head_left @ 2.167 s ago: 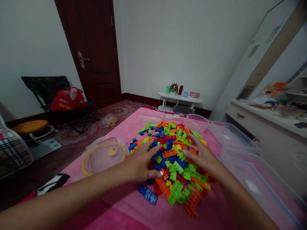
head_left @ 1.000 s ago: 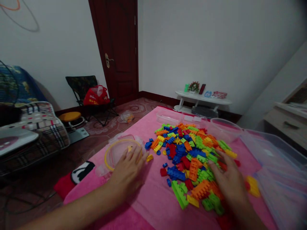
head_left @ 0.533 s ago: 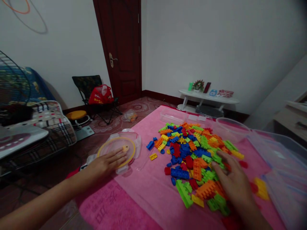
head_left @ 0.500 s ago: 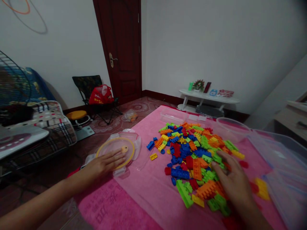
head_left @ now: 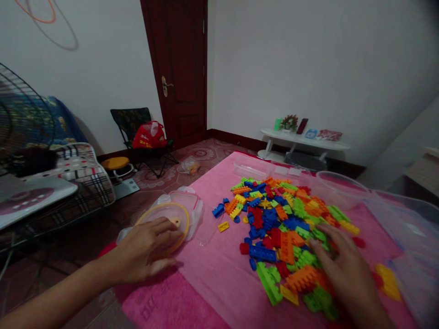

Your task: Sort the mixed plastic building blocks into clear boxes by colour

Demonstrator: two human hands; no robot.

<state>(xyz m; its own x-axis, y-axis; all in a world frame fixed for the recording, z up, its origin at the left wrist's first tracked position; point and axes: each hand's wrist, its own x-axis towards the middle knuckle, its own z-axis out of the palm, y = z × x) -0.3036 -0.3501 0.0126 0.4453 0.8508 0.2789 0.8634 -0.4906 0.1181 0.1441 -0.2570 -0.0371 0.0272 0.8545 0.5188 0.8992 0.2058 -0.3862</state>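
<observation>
Pink-covered surface (head_left: 219, 278): left hand (head_left: 147, 250), grip open and palm-down, rests on the yellow-rimmed lid (head_left: 180, 214) at its left edge; right hand (head_left: 346, 269), fingers spread flat, grasping nothing, lies on the brick pile (head_left: 274, 219).

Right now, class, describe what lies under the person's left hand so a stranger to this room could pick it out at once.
Find the pink cloth, then look left of its heap of coloured plastic bricks. There the left hand rests on a round clear plastic lid; its yellow ring sets it apart from the plain clear tubs nearby.
</observation>
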